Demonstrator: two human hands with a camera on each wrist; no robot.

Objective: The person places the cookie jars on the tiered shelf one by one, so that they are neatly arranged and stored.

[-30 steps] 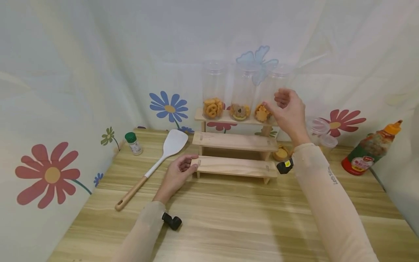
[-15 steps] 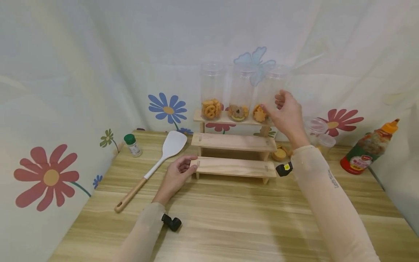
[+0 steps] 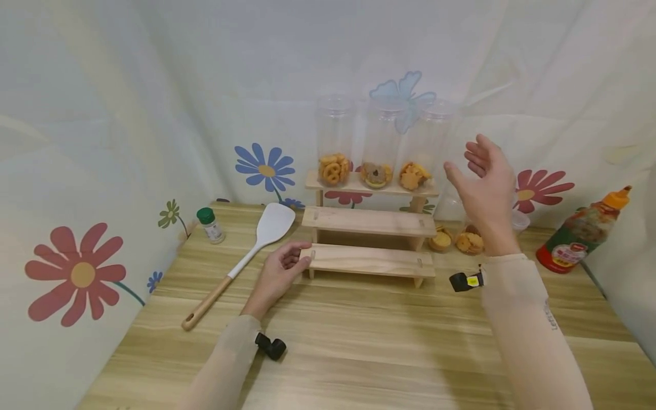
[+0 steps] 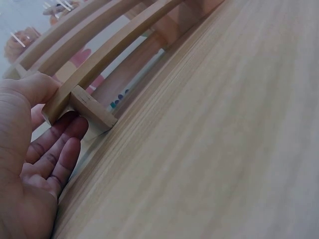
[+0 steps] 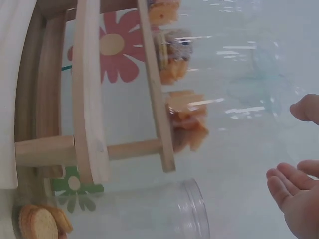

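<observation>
A three-tier wooden display shelf (image 3: pixel 370 259) stands on the table. My left hand (image 3: pixel 273 280) grips the left end of its lowest step, thumb over the board and fingers curled beneath, as the left wrist view shows. Along the top tier stand three tall clear jars with snacks at the bottom: ring-shaped ones in the left jar (image 3: pixel 334 169), mixed cookies in the middle jar (image 3: pixel 376 172), orange flower-shaped ones in the right jar (image 3: pixel 414 174). My right hand (image 3: pixel 489 191) is in the air just right of that last jar, fingers spread and holding nothing.
More clear jars with cookies (image 3: pixel 469 242) stand on the table right of the shelf, partly behind my right forearm. Farther right is a red sauce bottle (image 3: pixel 578 236). A white spatula (image 3: pixel 273 223) and a green-capped shaker (image 3: pixel 210 225) lie to the left.
My right hand has come away from the right jar, moving right with its fingers opening. The jar stays on the top tier. My left hand keeps its hold.
</observation>
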